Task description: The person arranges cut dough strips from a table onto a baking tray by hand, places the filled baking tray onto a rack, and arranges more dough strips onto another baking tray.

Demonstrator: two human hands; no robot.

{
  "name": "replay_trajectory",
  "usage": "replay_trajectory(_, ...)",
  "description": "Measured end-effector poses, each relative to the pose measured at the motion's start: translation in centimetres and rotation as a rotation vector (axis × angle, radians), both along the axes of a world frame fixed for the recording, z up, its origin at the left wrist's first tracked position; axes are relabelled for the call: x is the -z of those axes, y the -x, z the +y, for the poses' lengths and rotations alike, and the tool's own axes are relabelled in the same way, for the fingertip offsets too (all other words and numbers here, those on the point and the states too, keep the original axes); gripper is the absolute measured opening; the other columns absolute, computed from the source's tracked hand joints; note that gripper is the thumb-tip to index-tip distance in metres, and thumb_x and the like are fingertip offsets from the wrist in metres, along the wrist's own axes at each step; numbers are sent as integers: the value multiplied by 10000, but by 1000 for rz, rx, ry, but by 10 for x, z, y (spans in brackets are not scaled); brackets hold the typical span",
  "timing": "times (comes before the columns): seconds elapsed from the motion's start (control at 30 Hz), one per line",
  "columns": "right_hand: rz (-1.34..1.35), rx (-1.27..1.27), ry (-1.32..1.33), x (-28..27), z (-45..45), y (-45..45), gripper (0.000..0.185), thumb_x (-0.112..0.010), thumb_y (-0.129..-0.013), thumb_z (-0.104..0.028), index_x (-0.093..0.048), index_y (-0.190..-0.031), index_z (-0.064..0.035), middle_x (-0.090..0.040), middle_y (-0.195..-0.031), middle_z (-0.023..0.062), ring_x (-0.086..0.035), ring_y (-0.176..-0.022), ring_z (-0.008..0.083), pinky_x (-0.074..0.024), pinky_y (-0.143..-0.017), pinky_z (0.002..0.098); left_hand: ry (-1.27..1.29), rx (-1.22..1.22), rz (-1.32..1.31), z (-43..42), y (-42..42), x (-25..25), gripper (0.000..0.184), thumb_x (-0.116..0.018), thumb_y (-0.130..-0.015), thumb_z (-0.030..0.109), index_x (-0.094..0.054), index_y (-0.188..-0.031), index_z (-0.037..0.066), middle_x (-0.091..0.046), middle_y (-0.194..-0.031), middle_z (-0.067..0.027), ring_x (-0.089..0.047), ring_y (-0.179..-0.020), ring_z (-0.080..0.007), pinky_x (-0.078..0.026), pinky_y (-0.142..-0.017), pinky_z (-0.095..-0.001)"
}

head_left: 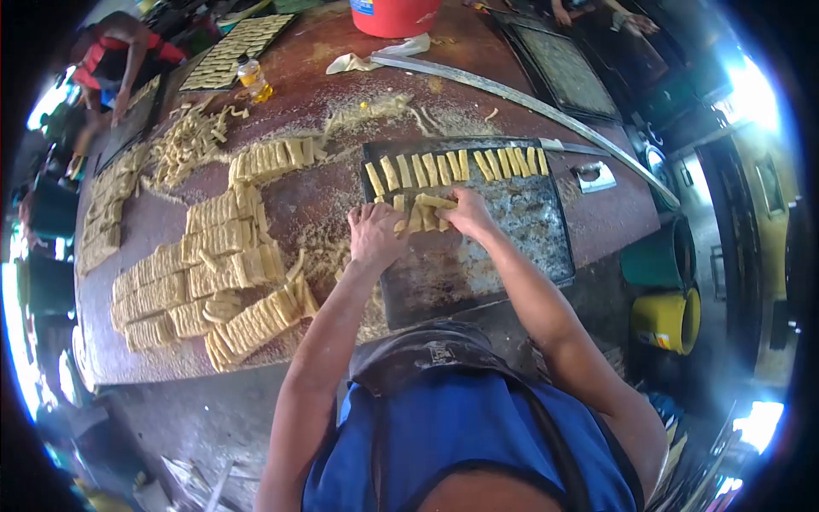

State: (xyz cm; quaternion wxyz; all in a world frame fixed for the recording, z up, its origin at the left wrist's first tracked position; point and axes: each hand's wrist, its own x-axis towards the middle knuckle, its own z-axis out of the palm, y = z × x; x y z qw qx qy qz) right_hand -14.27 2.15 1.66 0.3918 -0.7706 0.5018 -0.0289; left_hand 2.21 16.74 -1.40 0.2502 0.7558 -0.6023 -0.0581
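A dark baking tray (478,264) lies on the red table in front of me. Along its far edge runs a row of pale dough sticks (444,169), with a second, shorter row nearer me. My left hand (376,232) is at the tray's left edge, its fingers over the left end of the second row; what they hold, if anything, is hidden. My right hand (469,215) pinches a dough stick (435,201) lying slantwise above that row. Left of the tray, cut dough sticks (222,247) are stacked in several blocks on the floury table.
A long metal bar (529,101) crosses behind the tray, near a scraper (595,177). Farther back are a red tub (395,15), an oil bottle (253,78) and a filled tray (235,55). Other people work at the far left and far right corners.
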Motion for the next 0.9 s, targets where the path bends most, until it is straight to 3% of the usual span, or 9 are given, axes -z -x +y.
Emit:
replay_trajectory(0.07,25,-89,74,13,-13,6,518,-799,-783,-317,-613,-1177,-36,-707,-1044,198,-693,-970,364,-562,-835,432,-18,-41,-10,-3,6,0,331,-768,-790,333,-729,-1056,140,-614,-1154,-43,-518,-1196,-236,-288,-1088,-504)
replay_trajectory(0.3,26,-193,269,4,-15,15,432,-745,-828,-278,-607,-1160,-39,-686,-1068,213,-674,-1019,366,-554,-842,470,-26,28,-63,-9,30,-16,366,-774,-765,271,-720,-1107,153,-625,-1130,-35,-516,-1197,-227,-293,-1088,-475)
replay_trajectory(0.43,-72,-286,325,11,-26,15,335,-695,-876,-252,-621,-1106,-19,-684,-1014,204,-686,-943,386,-553,-833,487,-156,22,-86,-20,37,-22,367,-778,-752,263,-729,-1104,170,-669,-1089,-44,-559,-1142,-238,-298,-1080,-461)
replay_trajectory(0.53,28,-208,80,13,-31,31,310,-684,-899,-288,-646,-1076,-36,-685,-967,172,-705,-813,328,-581,-740,456,-150,46,-120,-19,38,-27,349,-780,-750,258,-729,-1079,152,-689,-1052,-41,-573,-1130,-234,-303,-1067,-453)
replay_trajectory(0.6,126,-250,359,11,-31,41,276,-670,-923,-323,-667,-1038,-73,-675,-869,113,-681,-693,222,-585,-614,388,-164,74,-127,-22,37,-28,342,-780,-751,258,-729,-1070,144,-693,-1035,-40,-576,-1130,-230,-304,-1062,-450)
replay_trajectory(0.7,60,-152,341,-10,-18,40,258,-664,-930,-329,-678,-1022,-88,-688,-866,102,-670,-695,172,-584,-617,354,-146,115,-146,-27,32,-24,332,-786,-757,278,-730,-1055,143,-707,-1023,-31,-587,-1110,-222,-306,-1055,-450)
replay_trajectory(0.83,-66,-187,113,3,8,-10,246,-628,-951,-284,-666,-993,-45,-698,-954,167,-705,-813,267,-576,-737,439,-140,128,-88,-23,27,-20,340,-799,-760,335,-735,-1036,146,-723,-1042,-23,-596,-1096,-212,-304,-1052,-454)
replay_trajectory(0.87,1,-134,367,29,10,-21,215,-614,-960,-270,-655,-1012,-64,-710,-899,134,-704,-792,244,-571,-731,423,-168,140,-89,-22,26,-21,331,-794,-765,334,-736,-1030,146,-723,-1042,-24,-596,-1099,-211,-302,-1055,-453)
replay_trajectory(0.9,18,-131,382,20,11,-23,215,-614,-960,-270,-655,-1012,-64,-710,-899,134,-704,-792,244,-571,-731,423,-194,148,-87,-22,24,-21,321,-790,-770,334,-737,-1024,146,-722,-1042,-25,-597,-1101,-210,-299,-1058,-452)
